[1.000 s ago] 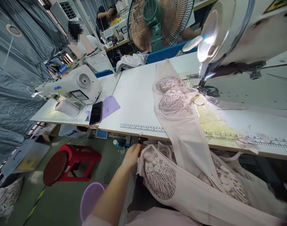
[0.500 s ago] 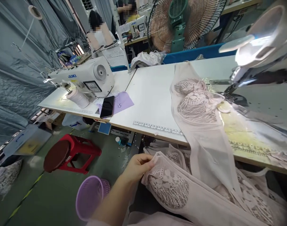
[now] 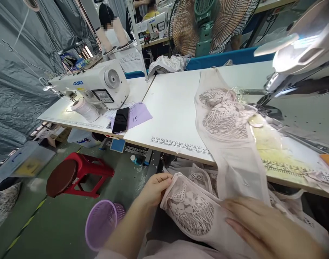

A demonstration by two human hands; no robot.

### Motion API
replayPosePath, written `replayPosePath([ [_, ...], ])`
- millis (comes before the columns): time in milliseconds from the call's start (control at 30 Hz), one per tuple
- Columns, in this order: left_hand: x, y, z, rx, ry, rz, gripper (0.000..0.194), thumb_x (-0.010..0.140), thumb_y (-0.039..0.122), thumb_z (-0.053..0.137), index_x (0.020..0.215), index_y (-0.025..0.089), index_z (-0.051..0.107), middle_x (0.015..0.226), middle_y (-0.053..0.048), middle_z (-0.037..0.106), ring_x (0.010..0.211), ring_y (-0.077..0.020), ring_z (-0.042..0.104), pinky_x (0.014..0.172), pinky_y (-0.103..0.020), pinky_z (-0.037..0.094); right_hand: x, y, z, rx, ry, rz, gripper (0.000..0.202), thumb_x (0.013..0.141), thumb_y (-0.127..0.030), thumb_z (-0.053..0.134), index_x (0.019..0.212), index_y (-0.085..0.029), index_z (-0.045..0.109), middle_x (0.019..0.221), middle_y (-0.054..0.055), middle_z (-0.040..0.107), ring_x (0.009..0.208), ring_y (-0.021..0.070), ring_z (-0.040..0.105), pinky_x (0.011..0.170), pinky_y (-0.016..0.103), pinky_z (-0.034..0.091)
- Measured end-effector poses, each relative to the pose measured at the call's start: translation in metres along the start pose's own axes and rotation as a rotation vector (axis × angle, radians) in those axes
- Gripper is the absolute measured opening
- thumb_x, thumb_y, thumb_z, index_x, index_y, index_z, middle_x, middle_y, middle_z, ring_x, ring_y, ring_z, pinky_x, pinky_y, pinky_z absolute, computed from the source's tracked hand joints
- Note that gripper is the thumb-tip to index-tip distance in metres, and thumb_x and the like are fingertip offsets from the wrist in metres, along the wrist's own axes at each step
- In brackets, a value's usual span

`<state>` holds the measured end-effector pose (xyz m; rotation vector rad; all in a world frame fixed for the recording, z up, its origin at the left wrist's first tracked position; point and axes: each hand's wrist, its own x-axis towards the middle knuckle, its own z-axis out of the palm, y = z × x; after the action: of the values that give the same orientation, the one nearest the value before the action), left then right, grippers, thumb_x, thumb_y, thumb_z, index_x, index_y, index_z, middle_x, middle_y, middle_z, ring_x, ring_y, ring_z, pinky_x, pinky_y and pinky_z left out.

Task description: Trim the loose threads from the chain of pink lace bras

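Observation:
My left hand (image 3: pixel 155 190) pinches the top corner of a pale pink bra (image 3: pixel 191 212) with a lace cup, held below the table edge. My right hand (image 3: pixel 264 223) reaches in from the lower right. Its fingers are stretched out over the band of the same bra, with the thumb a little apart; it is slightly blurred. Another pale pink lace bra (image 3: pixel 225 124) lies on the sewing table and hangs over its front edge. Its side reaches the needle area of the sewing machine (image 3: pixel 294 68) at the right.
A second sewing machine (image 3: pixel 89 84), a thread cone (image 3: pixel 85 109), a phone (image 3: pixel 120 120) and purple paper (image 3: pixel 139 116) are on the left. A red stool (image 3: pixel 83 174) and purple basket (image 3: pixel 102 225) stand on the floor. Behind are a fan (image 3: pixel 204 36) and co-workers.
My right hand has come into view from the lower right and onto the bra's band. My left hand keeps its pinch, almost in place. The view has shifted slightly.

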<state>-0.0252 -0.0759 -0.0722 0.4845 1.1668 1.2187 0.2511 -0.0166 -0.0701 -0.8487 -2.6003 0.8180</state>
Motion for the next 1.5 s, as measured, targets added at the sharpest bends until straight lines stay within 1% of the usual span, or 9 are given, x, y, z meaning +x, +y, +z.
replayPosePath([
  [167,-0.001,-0.003,-0.003,-0.009,0.016,-0.015,0.037,0.055,0.044,0.086,0.073,0.014,0.076,0.063,-0.004,0.067,0.057,-0.0123,0.054,0.06,-0.024,0.04,0.014,-0.02,0.019,-0.027,-0.025,0.009,0.022,0.094,-0.035,0.048,0.107,-0.024,0.063,0.098,0.009,0.068,0.09,0.0268,0.067,0.073,0.039,0.058],
  [400,0.0,-0.003,0.0,-0.006,0.031,0.004,0.041,0.057,0.051,0.083,0.072,0.013,0.076,0.062,-0.005,0.067,0.06,-0.014,0.055,0.063,-0.026,0.041,0.015,-0.013,0.017,0.066,-0.119,0.131,0.029,0.097,-0.039,0.039,0.084,-0.023,0.06,0.087,0.008,0.062,0.081,0.0238,0.064,0.067,0.036,0.055],
  [667,0.006,-0.004,0.001,0.062,0.002,0.039,0.047,0.062,0.057,0.077,0.075,0.012,0.076,0.066,-0.007,0.068,0.068,-0.0175,0.058,0.068,-0.028,0.043,0.013,-0.007,0.019,0.16,-0.179,0.331,0.033,0.095,-0.05,0.036,0.081,-0.026,0.053,0.078,0.003,0.066,0.071,0.0217,0.065,0.061,0.032,0.053],
  [833,0.007,-0.005,0.001,0.111,-0.027,0.052,0.045,0.062,0.055,0.079,0.08,0.013,0.076,0.074,-0.006,0.069,0.071,-0.0175,0.058,0.07,-0.029,0.043,0.02,0.0,0.017,0.23,-0.166,0.416,0.036,0.091,-0.053,0.039,0.096,-0.024,0.059,0.093,0.008,0.073,0.087,0.0257,0.07,0.075,0.034,0.056],
  [933,0.009,-0.007,-0.001,0.14,-0.039,0.052,0.045,0.057,0.051,0.083,0.082,0.014,0.076,0.078,-0.005,0.069,0.073,-0.0176,0.058,0.071,-0.029,0.043,0.025,0.001,0.013,0.205,-0.199,0.456,0.043,0.086,-0.056,0.04,0.094,-0.023,0.065,0.106,0.013,0.073,0.098,0.03,0.068,0.085,0.04,0.055],
  [1133,0.028,-0.03,-0.022,0.139,0.042,0.045,0.062,0.061,0.071,0.07,0.087,0.014,0.075,0.092,-0.01,0.07,0.09,-0.0243,0.059,0.082,-0.034,0.043,0.025,-0.002,0.0,0.265,-0.218,0.413,0.041,0.09,-0.054,0.042,0.099,-0.022,0.066,0.111,0.011,0.073,0.101,0.0279,0.068,0.087,0.034,0.055],
  [1233,0.031,-0.049,-0.029,0.134,0.074,-0.018,0.069,0.062,0.077,0.063,0.083,0.013,0.073,0.082,-0.011,0.069,0.082,-0.0242,0.06,0.075,-0.036,0.044,0.018,-0.005,-0.005,0.254,-0.141,0.373,0.037,0.091,-0.052,0.044,0.095,-0.023,0.068,0.107,0.01,0.074,0.098,0.0277,0.069,0.084,0.031,0.056],
  [1367,0.021,-0.063,-0.026,0.162,0.049,-0.012,0.059,0.052,0.069,0.076,0.072,0.013,0.07,0.07,-0.006,0.065,0.072,-0.0193,0.057,0.073,-0.033,0.043,0.005,-0.015,-0.011,0.271,-0.085,0.289,0.03,0.092,-0.046,0.048,0.096,-0.024,0.069,0.097,0.007,0.074,0.09,0.0242,0.07,0.077,0.026,0.057],
  [1500,0.004,-0.048,-0.022,0.226,0.013,0.061,0.051,0.052,0.061,0.081,0.063,0.013,0.068,0.06,-0.002,0.06,0.059,-0.0142,0.051,0.063,-0.028,0.041,-0.012,-0.026,-0.019,0.346,-0.023,0.221,0.023,0.093,-0.041,0.05,0.091,-0.026,0.067,0.086,0.004,0.071,0.086,0.021,0.069,0.07,0.021,0.055],
])
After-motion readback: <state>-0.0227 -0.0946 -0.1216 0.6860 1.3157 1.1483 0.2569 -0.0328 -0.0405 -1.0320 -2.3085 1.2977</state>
